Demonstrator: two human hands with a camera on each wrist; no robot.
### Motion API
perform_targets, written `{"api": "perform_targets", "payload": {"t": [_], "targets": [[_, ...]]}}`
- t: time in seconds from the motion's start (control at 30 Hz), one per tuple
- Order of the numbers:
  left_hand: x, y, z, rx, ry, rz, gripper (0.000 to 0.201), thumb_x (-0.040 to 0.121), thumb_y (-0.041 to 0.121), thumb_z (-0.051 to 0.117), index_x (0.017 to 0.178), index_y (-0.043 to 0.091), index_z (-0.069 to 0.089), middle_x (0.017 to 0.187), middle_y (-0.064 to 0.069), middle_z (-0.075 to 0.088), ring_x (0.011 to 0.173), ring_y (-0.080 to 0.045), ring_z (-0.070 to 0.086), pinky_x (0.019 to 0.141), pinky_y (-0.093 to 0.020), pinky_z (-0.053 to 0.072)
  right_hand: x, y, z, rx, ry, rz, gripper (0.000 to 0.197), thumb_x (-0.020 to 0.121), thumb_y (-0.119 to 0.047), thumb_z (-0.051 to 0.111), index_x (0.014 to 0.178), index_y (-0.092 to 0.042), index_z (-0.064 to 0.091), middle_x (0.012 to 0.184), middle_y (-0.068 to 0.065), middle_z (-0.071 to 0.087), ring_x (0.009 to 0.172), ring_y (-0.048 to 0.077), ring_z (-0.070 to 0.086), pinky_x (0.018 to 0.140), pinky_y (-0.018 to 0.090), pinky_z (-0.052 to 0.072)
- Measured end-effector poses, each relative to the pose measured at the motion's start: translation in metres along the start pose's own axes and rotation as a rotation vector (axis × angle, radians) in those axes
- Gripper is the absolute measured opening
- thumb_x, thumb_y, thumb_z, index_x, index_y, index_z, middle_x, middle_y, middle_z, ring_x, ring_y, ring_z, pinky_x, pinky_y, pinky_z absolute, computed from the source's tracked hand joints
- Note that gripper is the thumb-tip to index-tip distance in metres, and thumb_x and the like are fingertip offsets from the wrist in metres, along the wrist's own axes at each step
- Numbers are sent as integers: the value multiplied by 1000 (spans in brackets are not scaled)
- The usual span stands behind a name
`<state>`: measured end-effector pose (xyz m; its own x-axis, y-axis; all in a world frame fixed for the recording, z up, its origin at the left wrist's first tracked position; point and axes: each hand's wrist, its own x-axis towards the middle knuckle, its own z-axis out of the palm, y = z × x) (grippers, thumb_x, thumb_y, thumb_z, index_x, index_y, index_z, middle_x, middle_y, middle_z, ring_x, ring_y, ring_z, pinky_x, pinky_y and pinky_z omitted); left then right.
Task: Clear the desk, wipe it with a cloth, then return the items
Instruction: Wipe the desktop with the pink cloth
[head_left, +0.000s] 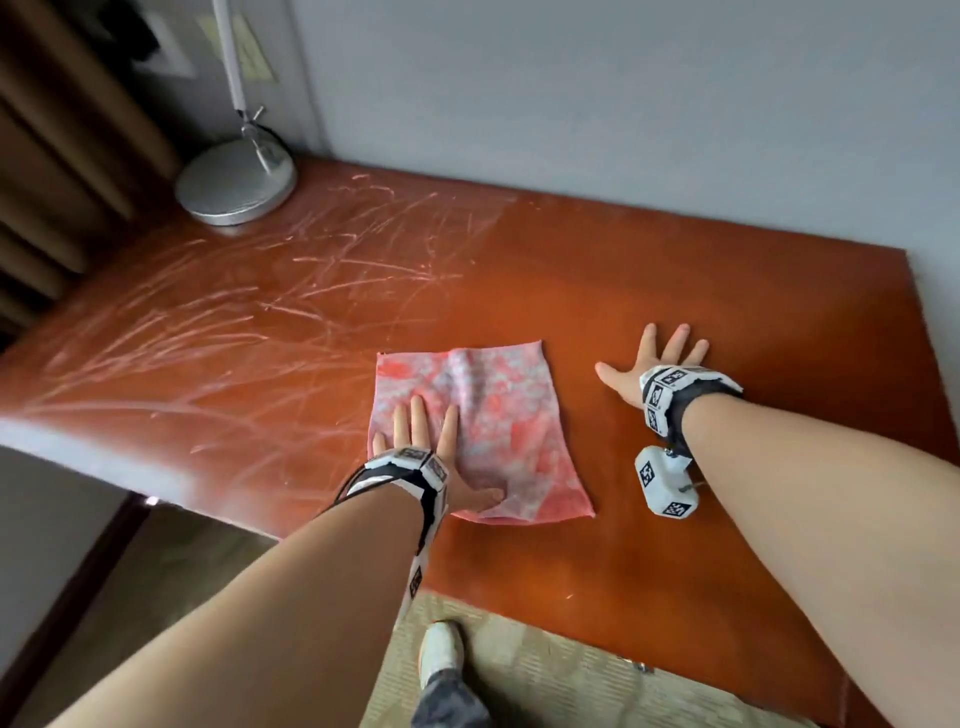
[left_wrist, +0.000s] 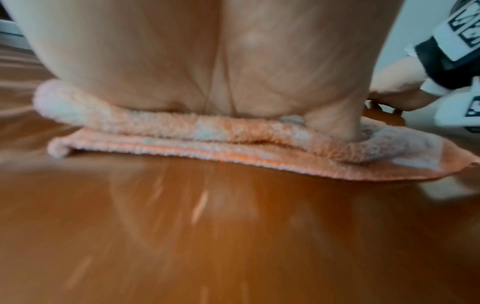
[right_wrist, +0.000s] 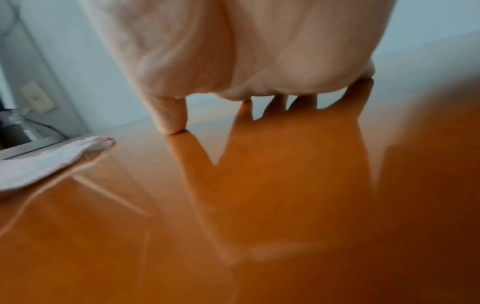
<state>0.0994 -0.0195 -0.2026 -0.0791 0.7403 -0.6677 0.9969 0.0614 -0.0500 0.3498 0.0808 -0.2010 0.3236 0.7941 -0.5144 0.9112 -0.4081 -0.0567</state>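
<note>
A pink and grey mottled cloth (head_left: 498, 410) lies flat on the reddish-brown desk (head_left: 675, 270), near its front edge. My left hand (head_left: 426, 441) presses flat on the cloth's left part, fingers straight and thumb spread to the right. In the left wrist view the palm (left_wrist: 207, 61) bears down on the folded cloth (left_wrist: 207, 135). My right hand (head_left: 654, 358) lies flat on the bare desk to the right of the cloth, fingers spread. In the right wrist view the fingers (right_wrist: 171, 115) touch the glossy desk top (right_wrist: 259, 205), with a corner of the cloth (right_wrist: 52, 160) at left.
A silver desk lamp with a round base (head_left: 236, 182) stands at the desk's back left corner. The desk top on the left shows pale streaks (head_left: 234, 312). A grey wall (head_left: 623, 104) runs behind; a curtain (head_left: 62, 156) hangs at left. My shoe (head_left: 441, 649) stands on the carpet below.
</note>
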Motion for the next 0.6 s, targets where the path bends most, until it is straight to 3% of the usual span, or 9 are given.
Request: {"api": "perform_targets", "payload": {"t": [0.13,0.23,0.4,0.6], "targets": [[-31,-12,36,-47,-9,-40,123,60,91,39,145,32,-27,150,-10,-39,140,-28,-33,115,-54,-9,-21,-34,19,-18,-4,-112,98,82,-75,38,152,-26,-9,158,10,-22,144,40,-16,110,67,5],[-35,-15,41,-57,-16,-52,123,60,91,39,145,32,-27,150,-9,-39,140,-28,-33,115,-55,-10,-18,-47,23,-30,-2,-96,106,74,-85,31,152,-27,-11,158,12,-21,143,45,-15,110,69,7],[-26,-13,34,-104,-30,-74,130,56,88,49,146,31,-25,150,-14,-37,140,-35,-31,113,-59,-9,-5,-54,18,-77,-22,-62,124,55,-98,21,150,-27,-17,157,16,-21,142,49,-11,108,70,11],[13,-8,-1,-88,-55,-138,136,53,91,49,145,26,-27,148,-23,-36,138,-43,-29,110,-63,-6,-2,-58,16,-77,-59,-40,126,53,-98,23,148,-28,-21,155,16,-28,140,49,-18,107,72,10]]}}
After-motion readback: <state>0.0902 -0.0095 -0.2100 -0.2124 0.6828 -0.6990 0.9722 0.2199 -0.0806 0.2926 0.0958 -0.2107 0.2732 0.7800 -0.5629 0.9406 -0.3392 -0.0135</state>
